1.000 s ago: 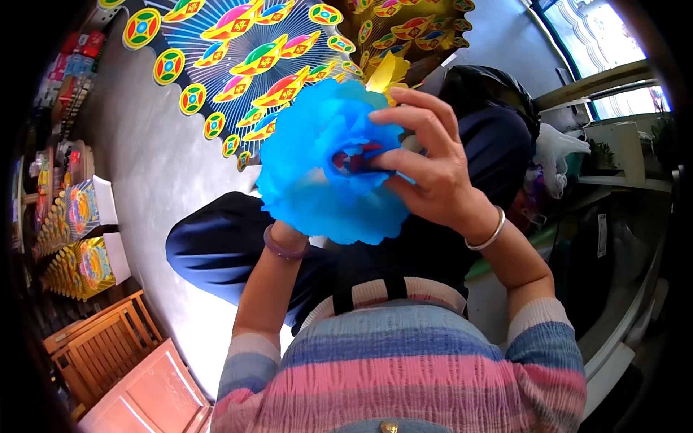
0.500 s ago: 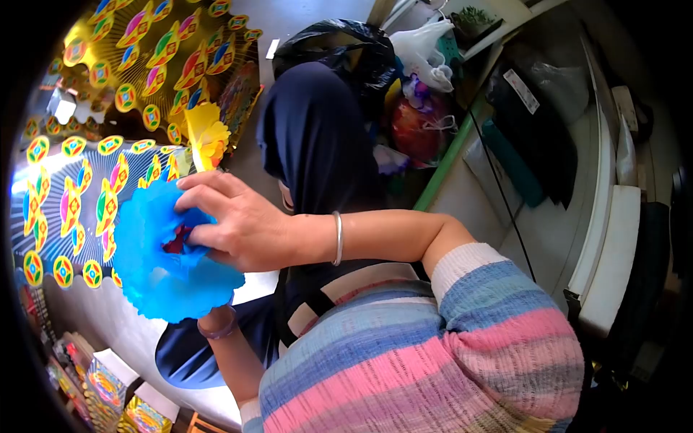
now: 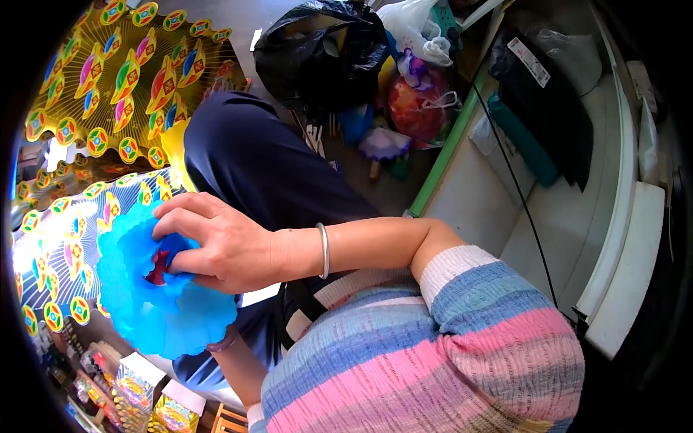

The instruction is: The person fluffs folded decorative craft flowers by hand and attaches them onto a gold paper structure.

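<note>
A large ruffled blue flower with a dark red centre is at the left of the head view. My right hand reaches over it, fingers curled closed on the inner blue petals beside the centre. The flower hides my left hand; only that wrist, with a purple bangle, shows below it. Behind the flower lies a silver patterned sheet, and a gold patterned sheet stands above that.
A black plastic bag lies beyond my knee, beside a white bag and a red bundle. A green-edged white frame and black cable are at right. Patterned boxes stand at the lower left.
The view has swung to the right, so the flower and both arms now appear further left. The yellow flower seen beside the blue one is now largely hidden. My right hand stays on the blue petals.
</note>
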The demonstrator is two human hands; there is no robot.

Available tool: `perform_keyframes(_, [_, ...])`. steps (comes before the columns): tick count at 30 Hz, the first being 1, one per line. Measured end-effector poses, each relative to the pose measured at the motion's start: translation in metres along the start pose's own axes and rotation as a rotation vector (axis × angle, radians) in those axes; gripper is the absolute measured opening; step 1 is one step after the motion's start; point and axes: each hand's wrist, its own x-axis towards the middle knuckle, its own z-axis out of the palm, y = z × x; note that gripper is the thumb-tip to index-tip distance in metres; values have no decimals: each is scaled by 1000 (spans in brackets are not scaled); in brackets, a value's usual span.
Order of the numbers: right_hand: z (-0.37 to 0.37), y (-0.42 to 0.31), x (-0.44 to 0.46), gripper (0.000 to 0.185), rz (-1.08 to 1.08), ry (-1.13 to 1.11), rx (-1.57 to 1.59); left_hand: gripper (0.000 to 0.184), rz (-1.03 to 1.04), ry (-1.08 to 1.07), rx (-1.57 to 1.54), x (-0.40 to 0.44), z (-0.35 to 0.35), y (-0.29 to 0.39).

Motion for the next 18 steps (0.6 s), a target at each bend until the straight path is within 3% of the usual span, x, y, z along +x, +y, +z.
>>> perform_keyframes(11, [-13, 6, 10, 25, -20, 5, 81, 52, -8, 46, -42, 7, 3, -7])
perform_keyframes(14, [-20, 4, 23, 20, 202, -8, 136, 51, 20, 72, -82, 13, -1, -4])
perform_keyframes(18, [12, 60, 31, 14, 682, 225, 478, 51, 31, 138, -161, 9, -12, 2])
